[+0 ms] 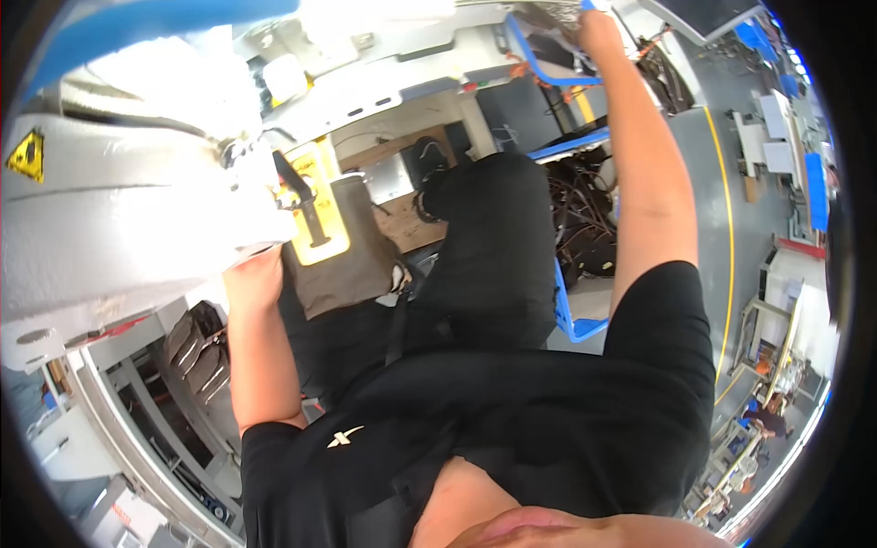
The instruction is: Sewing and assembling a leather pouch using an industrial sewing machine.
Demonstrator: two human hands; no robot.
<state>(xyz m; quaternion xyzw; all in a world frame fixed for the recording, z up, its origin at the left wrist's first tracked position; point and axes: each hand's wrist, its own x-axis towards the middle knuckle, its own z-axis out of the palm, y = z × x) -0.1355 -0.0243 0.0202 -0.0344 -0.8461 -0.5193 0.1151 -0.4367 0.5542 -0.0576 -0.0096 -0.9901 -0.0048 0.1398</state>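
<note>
My left hand (256,273) is beside the machine's white body, its fingers hidden under the machine's edge. Close to it, a yellow plate (334,205) with a dark strap (311,217) across it sits over a brown fabric piece (343,283) that hangs down over my lap. My right arm stretches far forward and to the right. At its end my right hand (599,35) looks closed, next to shiny clear plastic (563,16) at the upper blue crate (539,68). What it grips, if anything, cannot be made out.
A large white machine (137,219), partly glared out, fills the left. Below my right arm, a lower blue crate (571,324) holds dark tangled pieces (585,215). Dark pieces (198,347) hang at lower left. A yellow floor line (728,237) runs along the right, with benches beyond.
</note>
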